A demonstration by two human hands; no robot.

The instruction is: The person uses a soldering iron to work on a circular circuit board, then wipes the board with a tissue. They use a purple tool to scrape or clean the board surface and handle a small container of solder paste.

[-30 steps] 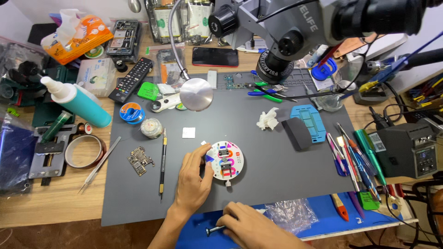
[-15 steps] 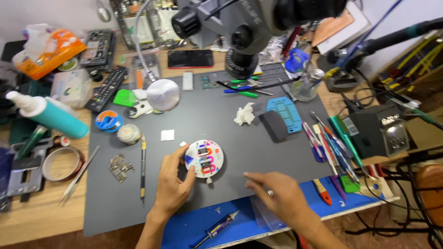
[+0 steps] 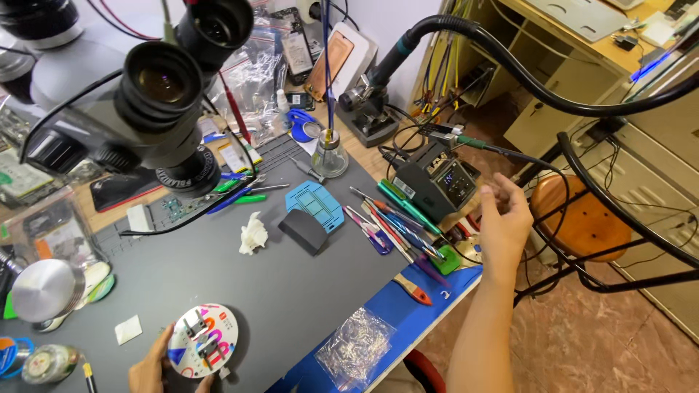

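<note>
At the bottom left of the frame the left hand point(image 3: 151, 371) holds a round disc point(image 3: 202, 340) by its lower edge, fingers pinching the rim. The disc is white with red, blue and yellow shapes and some small dark parts on top. It lies on the grey work mat point(image 3: 291, 284).

The right hand point(image 3: 504, 222) is up in the air at the right middle of the frame, past the table edge. Its fingers are spread a little and it holds nothing. It is near the black soldering station point(image 3: 437, 182) and the row of tweezers and tools point(image 3: 397, 225).

To do this well, I think the left hand should keep the disc flat so the tiny parts do not slide off, and the right hand should reach slowly so it does not bump the black cables.

A clear plastic bag of small parts point(image 3: 357, 348) lies on the blue mat at the bottom middle. More clear bags lean at the top middle, behind the microscope point(image 3: 145, 109). A small white square point(image 3: 128, 329) sits at the lower left
</note>
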